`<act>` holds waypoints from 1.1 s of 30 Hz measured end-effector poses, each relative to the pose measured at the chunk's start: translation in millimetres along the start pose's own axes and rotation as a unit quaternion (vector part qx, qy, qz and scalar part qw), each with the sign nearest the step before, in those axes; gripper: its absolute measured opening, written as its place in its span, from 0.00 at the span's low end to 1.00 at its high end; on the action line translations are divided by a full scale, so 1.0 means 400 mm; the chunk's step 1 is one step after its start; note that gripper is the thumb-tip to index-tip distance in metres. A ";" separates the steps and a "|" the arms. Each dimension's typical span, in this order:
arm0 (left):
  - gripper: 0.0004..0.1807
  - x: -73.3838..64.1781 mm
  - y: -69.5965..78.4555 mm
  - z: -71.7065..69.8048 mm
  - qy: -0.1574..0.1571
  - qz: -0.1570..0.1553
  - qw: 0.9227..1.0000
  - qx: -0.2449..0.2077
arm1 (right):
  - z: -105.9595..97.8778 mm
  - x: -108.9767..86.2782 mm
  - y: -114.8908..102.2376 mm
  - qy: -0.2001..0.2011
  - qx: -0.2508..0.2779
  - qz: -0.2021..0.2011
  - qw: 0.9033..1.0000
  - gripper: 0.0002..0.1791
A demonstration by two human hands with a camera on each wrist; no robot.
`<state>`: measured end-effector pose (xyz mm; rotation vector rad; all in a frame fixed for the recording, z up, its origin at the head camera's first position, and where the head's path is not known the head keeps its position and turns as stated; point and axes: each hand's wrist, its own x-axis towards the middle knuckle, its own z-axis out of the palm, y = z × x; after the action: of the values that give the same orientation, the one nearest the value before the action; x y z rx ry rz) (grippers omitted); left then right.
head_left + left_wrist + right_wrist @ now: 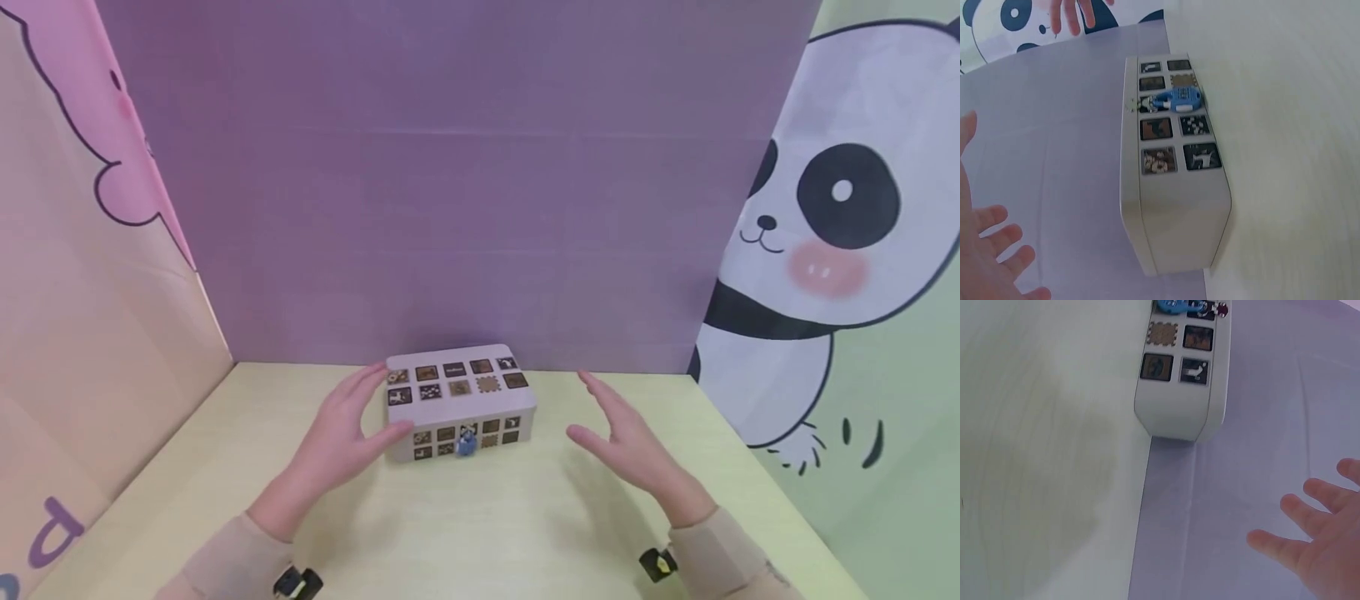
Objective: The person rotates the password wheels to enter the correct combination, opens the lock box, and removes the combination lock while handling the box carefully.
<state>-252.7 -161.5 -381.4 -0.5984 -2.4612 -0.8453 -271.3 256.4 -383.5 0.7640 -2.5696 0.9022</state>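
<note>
A white lidded box [450,405] with brown and black square pictures stands at the back of the table, lid down. On its front hangs a small blue padlock [1185,99] at a metal clasp. My left hand [337,442] is at the box's left end, fingers extended and thumb apart; in the head view its fingertips and thumb overlap the box's edge. To the right of the box, across a gap, my right hand [630,442] hovers with spread fingers and holds nothing. Both palms face inward, toward the box.
The pale wooden table [465,533] ends behind the box at a purple backdrop [450,183]. A panda panel [832,250] closes the right side, and a panel with a pink figure [75,75] the left. Dark wrist devices [297,583] sit at both sleeves.
</note>
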 end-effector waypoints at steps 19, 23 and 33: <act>0.39 -0.018 0.065 0.061 -0.032 -0.064 0.980 -0.186 | 0.046 -0.002 -0.043 -0.052 0.308 0.097 0.945 0.31; 0.37 -0.019 0.071 0.070 -0.039 -0.075 0.973 -0.215 | 0.051 -0.001 -0.052 -0.070 0.342 0.120 0.929 0.32; 0.32 -0.027 0.076 0.106 -0.045 -0.132 0.963 -0.230 | 0.095 0.007 -0.043 -0.110 0.356 0.156 0.915 0.35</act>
<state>-239.8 -114.9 -403.5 -0.4734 -2.4677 -1.5544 -268.1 219.5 -402.5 0.6538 -2.5779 2.0259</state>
